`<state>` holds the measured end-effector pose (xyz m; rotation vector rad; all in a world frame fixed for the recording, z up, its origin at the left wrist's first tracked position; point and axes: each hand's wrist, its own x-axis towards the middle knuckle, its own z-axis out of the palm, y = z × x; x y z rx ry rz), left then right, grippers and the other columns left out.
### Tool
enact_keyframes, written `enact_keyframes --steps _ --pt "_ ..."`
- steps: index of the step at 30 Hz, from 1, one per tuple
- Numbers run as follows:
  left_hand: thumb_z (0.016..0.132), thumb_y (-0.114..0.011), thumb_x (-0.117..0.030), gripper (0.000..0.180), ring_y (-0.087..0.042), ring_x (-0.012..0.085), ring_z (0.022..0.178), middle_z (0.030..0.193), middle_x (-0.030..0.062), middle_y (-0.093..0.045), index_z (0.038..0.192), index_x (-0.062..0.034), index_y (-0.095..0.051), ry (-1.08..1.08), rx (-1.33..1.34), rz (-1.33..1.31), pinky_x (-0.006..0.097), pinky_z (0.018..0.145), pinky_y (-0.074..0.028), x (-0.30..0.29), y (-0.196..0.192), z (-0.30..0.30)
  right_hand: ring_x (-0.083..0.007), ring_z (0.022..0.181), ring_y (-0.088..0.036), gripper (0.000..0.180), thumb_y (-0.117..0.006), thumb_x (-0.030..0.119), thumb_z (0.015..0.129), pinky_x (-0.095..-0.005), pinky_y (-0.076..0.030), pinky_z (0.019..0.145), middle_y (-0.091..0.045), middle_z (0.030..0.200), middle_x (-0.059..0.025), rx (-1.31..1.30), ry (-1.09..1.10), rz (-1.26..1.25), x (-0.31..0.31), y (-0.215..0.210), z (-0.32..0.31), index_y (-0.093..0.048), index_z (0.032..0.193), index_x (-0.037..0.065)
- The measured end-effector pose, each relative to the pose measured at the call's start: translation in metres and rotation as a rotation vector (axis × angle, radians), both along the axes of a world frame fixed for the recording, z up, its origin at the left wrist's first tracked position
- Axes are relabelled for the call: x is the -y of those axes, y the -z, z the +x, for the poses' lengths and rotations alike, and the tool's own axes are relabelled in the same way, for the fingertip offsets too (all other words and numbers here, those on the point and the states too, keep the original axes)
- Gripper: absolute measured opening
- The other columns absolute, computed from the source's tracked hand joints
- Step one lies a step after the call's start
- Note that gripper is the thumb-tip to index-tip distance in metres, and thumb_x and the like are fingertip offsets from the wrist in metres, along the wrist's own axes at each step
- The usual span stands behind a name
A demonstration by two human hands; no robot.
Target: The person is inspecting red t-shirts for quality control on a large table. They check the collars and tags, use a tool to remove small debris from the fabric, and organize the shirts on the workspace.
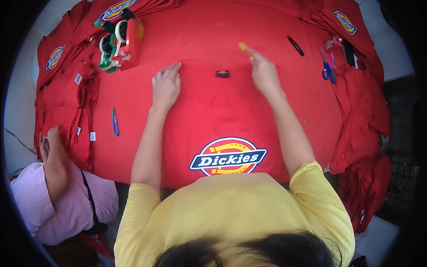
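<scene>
A red T-shirt lies spread in front of me, its neckline away from me. It has a large oval printed logo near my body and a small dark neck label. My left hand rests on the shirt's far left shoulder, fingers stretched forward and holding nothing. Above the far right shoulder, my right hand grips a small yellow object between its fingers. That object is blurred, and its kind does not show.
A red tape dispenser stands at the far left, blue thread snips nearer. Black snips and blue-handled scissors lie at right. Red shirts are heaped on both sides. A co-worker's hand touches the left pile.
</scene>
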<state>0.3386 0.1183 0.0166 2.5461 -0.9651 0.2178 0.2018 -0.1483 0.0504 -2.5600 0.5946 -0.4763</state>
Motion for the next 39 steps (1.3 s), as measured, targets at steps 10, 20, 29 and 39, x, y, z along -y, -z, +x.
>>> enact_keyframes --steps 10,20,29,39 --pt "0.089 -0.064 -0.027 0.026 -0.061 0.0306 0.079 0.086 0.0131 -0.064 0.094 -0.0026 -0.056 0.025 -0.256 -0.233 0.037 0.07 -0.048 0.018 -0.026 0.048 -0.0356 0.087 -0.064 0.034 -0.065 0.019 0.087 -0.045 -0.051 0.076 -0.065 0.091 -0.0139 0.032 0.215 0.056 0.073 0.016 0.002 -0.054 0.117 0.007" --pt "0.085 -0.067 -0.041 0.039 -0.061 0.0284 0.077 0.08 0.013 -0.063 0.089 -0.0023 -0.059 -0.119 -0.185 -0.052 0.039 0.07 -0.049 0.002 -0.018 0.05 -0.0358 0.083 -0.064 0.02 -0.055 0.024 0.093 -0.0476 -0.051 0.07 -0.06 0.097 -0.0117 -0.086 0.086 -0.365 0.074 0.036 0.018 -0.049 0.106 0.01" --pt "0.085 -0.066 -0.043 0.044 -0.065 0.0321 0.08 0.085 0.0179 -0.066 0.091 0.0002 -0.062 -0.317 -0.711 0.1 0.041 0.071 -0.049 -0.139 -0.045 -0.072 -0.0394 0.088 -0.063 0.022 -0.06 0.017 0.088 -0.0473 -0.05 0.079 -0.065 0.086 -0.0232 -0.054 -0.393 0.153 -0.045 -0.021 0.067 -0.065 0.097 -0.002" --pt "0.077 -0.074 -0.018 0.026 -0.063 0.0275 0.069 0.071 0.0121 -0.06 0.088 -0.0031 -0.056 -0.341 -0.584 0.054 0.036 0.064 -0.049 -0.149 -0.056 -0.213 -0.0314 0.085 -0.065 0.019 -0.059 0.011 0.085 -0.0412 -0.053 0.079 -0.065 0.091 -0.0177 -0.158 -0.745 0.288 -0.151 -0.012 0.142 -0.067 0.099 0.002"
